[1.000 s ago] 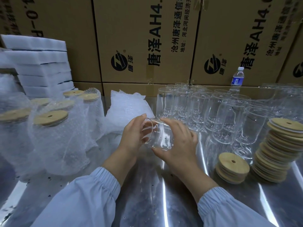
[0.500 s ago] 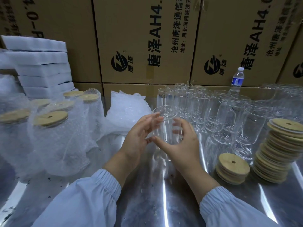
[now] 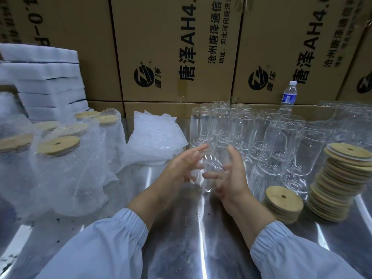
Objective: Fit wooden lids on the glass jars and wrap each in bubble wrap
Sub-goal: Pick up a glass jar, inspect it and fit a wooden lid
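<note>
Head view: the jar (image 3: pixel 210 168), clear glass and without a lid, is held between both hands just above the surface (image 3: pixel 181 248), in front of the person and near the middle of the frame. Blur and the clear glass make it impossible to tell which way its mouth points.

The left hand (image 3: pixel 181 170) holds the jar's left side, with the index finger stretched along the glass and the other fingers curved round it. The right hand (image 3: pixel 234 180) holds the right side, fingers curled against the glass. Both wrists come out of pale blue sleeves (image 3: pixel 112 248).

Just behind and to the right of the hands stands a close group of empty jars (image 3: pixel 275 141), upright and uncovered. Right of the hands, a short stack of wooden lids (image 3: pixel 283 200) lies on the surface. Beside it is a tall stack of lids (image 3: pixel 342 178), which leans. Each top lid has a small hole.

Left of the empty jars lies a loose heap of bubble wrap (image 3: pixel 155 137). Further left stand several wrapped jars (image 3: pixel 66 168), each with a wooden lid showing at the top.

Behind the wrapped jars, white foam slabs (image 3: pixel 46 81) are piled up. Cardboard boxes (image 3: pixel 177 47) with black print fill the background. A water bottle (image 3: pixel 289 95) with a blue label stands against them, behind the empty jars.
</note>
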